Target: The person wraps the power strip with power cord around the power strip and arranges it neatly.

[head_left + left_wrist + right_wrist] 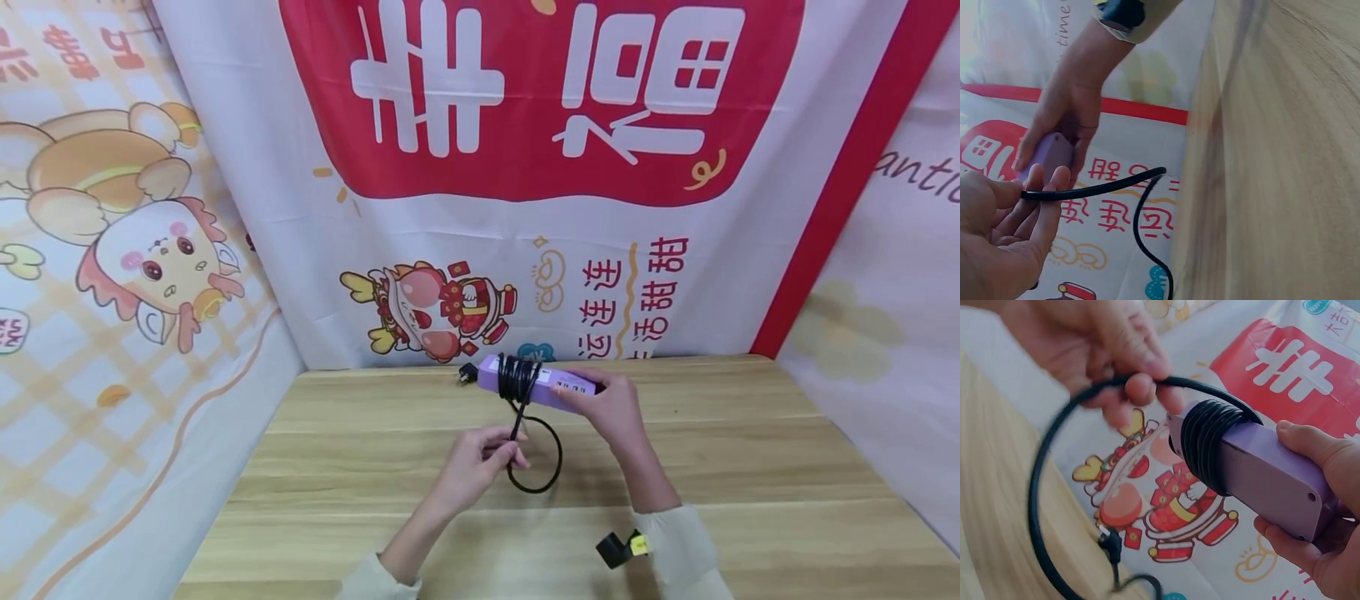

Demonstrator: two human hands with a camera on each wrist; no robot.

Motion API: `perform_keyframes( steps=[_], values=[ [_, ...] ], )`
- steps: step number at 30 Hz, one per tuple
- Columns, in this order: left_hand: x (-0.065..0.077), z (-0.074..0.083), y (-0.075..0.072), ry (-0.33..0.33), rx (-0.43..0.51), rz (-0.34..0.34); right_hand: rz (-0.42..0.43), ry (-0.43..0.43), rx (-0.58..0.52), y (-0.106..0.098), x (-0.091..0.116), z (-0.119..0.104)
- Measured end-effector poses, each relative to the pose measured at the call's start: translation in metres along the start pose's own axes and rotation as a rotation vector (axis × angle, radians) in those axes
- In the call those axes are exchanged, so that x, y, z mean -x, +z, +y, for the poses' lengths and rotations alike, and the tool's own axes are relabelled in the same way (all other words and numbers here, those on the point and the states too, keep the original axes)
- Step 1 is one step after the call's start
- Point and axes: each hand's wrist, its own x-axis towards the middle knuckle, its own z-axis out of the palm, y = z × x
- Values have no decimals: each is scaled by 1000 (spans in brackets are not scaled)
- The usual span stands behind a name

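Observation:
A purple power strip (555, 387) is held above the table by my right hand (611, 408), which grips its right end. Several turns of its black cord (1207, 447) are wound round the strip's other end. My left hand (480, 462) pinches the cord between thumb and fingers, below and left of the strip. From there a loose loop of cord (1104, 187) hangs down. The black plug (1110, 544) dangles at the cord's end in the right wrist view, and in the head view the plug shows beyond the strip's left end.
Under the hands is a wood-grain table (360, 517). Printed cloths stand round it, with a red and white one (450, 225) at the back and others at both sides. A black device with a yellow tag (617, 548) is by the right sleeve.

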Motion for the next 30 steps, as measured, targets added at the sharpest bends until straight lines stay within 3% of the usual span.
perform_keyframes(
  steps=[5, 11, 17, 23, 26, 30],
  values=[
    [-3, -12, 3, 50, 20, -33, -53, 48, -102, 1, 2, -4],
    [-5, -25, 2, 154, -24, -47, -118, 31, -177, 5, 8, -10],
    [-4, -28, -3, 260, -40, -118, -172, 16, -229, 7, 13, -15],
    [-4, -29, -4, 331, -150, -163, -257, -33, -269, 8, 21, -27],
    [-7, -30, -5, 361, -238, -147, -301, -46, -267, 8, 27, -33],
    [-7, -32, -11, 340, -317, -114, -341, -69, -246, 5, 32, -39]
  ],
)
